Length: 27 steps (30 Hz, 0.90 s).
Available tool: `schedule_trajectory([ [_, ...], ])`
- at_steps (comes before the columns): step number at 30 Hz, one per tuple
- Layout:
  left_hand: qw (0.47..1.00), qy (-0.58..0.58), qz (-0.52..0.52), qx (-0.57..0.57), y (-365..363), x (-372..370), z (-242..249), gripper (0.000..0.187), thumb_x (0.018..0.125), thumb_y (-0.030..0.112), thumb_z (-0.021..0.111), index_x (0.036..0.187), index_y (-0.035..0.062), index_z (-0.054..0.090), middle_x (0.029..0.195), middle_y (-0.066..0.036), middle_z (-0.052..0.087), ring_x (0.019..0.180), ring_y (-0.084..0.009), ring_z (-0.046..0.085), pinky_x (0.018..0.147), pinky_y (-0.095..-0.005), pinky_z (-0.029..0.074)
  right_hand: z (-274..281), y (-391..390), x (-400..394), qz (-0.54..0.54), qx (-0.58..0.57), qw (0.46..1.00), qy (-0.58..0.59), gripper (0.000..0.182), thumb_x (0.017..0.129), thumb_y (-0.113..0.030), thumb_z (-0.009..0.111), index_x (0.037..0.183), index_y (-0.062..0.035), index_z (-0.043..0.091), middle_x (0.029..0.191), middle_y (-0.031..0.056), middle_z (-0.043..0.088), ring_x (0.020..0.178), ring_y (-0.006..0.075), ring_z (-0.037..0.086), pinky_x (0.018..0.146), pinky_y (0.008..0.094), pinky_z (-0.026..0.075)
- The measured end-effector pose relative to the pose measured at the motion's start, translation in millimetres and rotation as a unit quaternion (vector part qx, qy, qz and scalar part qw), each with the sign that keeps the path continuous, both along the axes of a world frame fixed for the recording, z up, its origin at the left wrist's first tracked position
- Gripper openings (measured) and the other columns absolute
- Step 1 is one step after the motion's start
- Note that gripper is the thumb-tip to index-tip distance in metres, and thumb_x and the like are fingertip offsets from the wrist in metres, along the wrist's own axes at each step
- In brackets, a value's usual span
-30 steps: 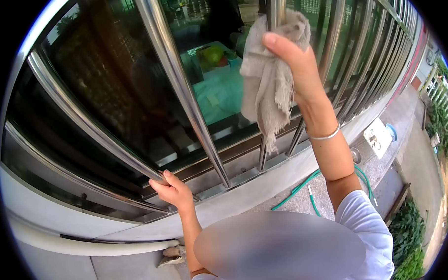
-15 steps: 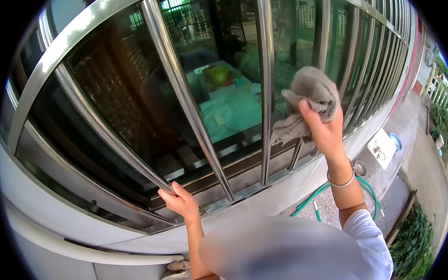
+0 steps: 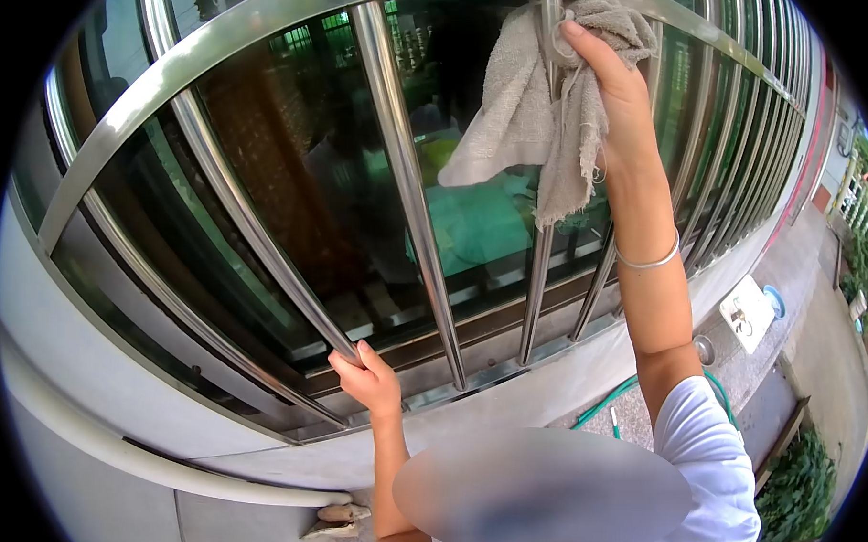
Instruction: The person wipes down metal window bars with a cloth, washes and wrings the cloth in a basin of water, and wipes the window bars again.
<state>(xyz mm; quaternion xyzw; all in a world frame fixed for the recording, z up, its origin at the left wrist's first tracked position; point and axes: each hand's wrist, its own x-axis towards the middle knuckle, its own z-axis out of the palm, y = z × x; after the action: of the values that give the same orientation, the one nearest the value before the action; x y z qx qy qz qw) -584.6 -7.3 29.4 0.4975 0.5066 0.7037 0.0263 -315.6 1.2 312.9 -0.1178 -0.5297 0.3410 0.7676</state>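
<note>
Your right hand point(image 3: 621, 110) has lifted the gray rag point(image 3: 516, 111) from lower down, right of this steel bar point(image 3: 537, 284), to high against it, thumb and fingers bunching the cloth. Your left hand point(image 3: 373, 382) stays curled around 1 other bar point(image 3: 266, 238), near its foot.

Dark, green-tinted window point(image 3: 474, 225), daylight.
</note>
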Motion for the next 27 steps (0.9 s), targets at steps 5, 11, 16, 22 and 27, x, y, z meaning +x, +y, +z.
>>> schedule_trajectory([
  [5, 0.999, -0.005, -0.016, -0.028, -5.8, -1.2, 0.9, 0.023, 0.094, 0.021, 0.052, 0.095, -0.0001, 0.043, 0.07, -0.013, 0.055, 0.06, -0.0257, 0.054, 0.056, -0.0358, 0.042, -16.1, 2.1, 8.9, 0.107, -0.095, 0.99, -0.02, 0.033, 0.088, -0.029, 0.064, 0.108, -0.0029, 0.061, 0.096, 0.0091, 0.067, 0.082, 0.0173, 0.066, 0.068, 0.0314, 0.056],
  [11, 0.942, 0.2, 0.237, 0.128, -23.7, 25.2, 31.7, 0.035, 0.089, 0.011, 0.056, 0.116, -0.0045, 0.04, 0.113, -0.018, 0.042, 0.101, -0.0279, 0.043, 0.087, -0.0386, 0.038, -121.8, -19.7, 33.1, 0.014, -0.174, 0.947, -0.269, 0.05, 0.087, -0.025, 0.068, 0.126, -0.003, 0.047, 0.112, 0.0032, 0.057, 0.101, 0.0121, 0.052, 0.092, 0.0287, 0.042],
  [16, 0.938, 0.197, -0.188, 0.215, -46.7, 87.6, 124.5, 0.03, 0.087, 0.004, 0.057, 0.117, -0.0021, 0.056, 0.111, -0.015, 0.058, 0.096, -0.0248, 0.059, 0.083, -0.0316, 0.047, -200.3, -50.7, 70.5, -0.067, -0.174, 0.865, -0.465, 0.044, 0.077, -0.007, 0.072, 0.115, -0.0003, 0.051, 0.099, 0.0108, 0.061, 0.09, 0.0213, 0.059, 0.083, 0.0302, 0.046],
  [22, 0.875, -0.067, -0.467, 0.105, 1.2, 164.3, 252.6, 0.05, 0.092, 0.027, 0.061, 0.13, -0.0036, 0.049, 0.113, -0.011, 0.062, 0.103, -0.0148, 0.057, 0.094, -0.0305, 0.042, -225.4, -106.2, 112.7, -0.014, -0.256, 0.901, -0.349, 0.037, 0.078, -0.004, 0.072, 0.109, -0.0008, 0.054, 0.093, 0.0021, 0.058, 0.088, 0.0102, 0.053, 0.08, 0.0262, 0.045],
  [27, 0.843, -0.155, -0.495, 0.144, 30.6, 184.0, 288.3, 0.041, 0.084, 0.03, 0.071, 0.106, -0.0031, 0.062, 0.087, -0.004, 0.062, 0.078, -0.0091, 0.054, 0.073, -0.0225, 0.042, -252.4, -136.7, 162.4, -0.032, -0.328, 0.904, -0.273, 0.032, 0.076, -0.001, 0.072, 0.104, -0.0007, 0.056, 0.091, 0.0003, 0.058, 0.085, 0.0093, 0.052, 0.077, 0.0255, 0.045],
])
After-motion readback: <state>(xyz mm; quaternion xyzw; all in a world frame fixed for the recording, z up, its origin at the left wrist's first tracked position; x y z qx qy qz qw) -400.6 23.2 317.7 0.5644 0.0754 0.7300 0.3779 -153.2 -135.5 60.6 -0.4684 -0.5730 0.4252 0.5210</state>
